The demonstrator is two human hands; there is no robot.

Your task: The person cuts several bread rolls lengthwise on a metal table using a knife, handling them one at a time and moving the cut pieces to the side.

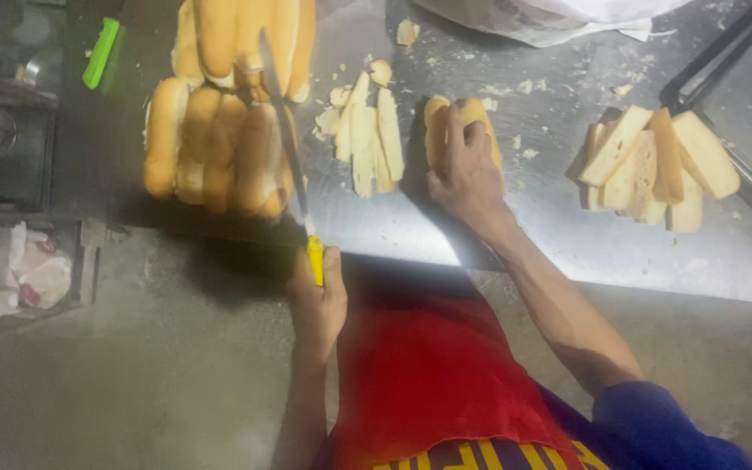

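My left hand grips the yellow handle of a long knife. Its blade points away from me and lies over a batch of joined long bread rolls. My right hand presses down on a single bread roll on the steel table. Between the roll and the batch lies a small heap of cut bread strips. More long rolls are stacked at the far edge of the batch.
A pile of thicker bread slices sits at the right, beside a dark tray edge. A plastic bag lies at the far side. Crumbs dot the table. A green object and dark shelving stand at the left.
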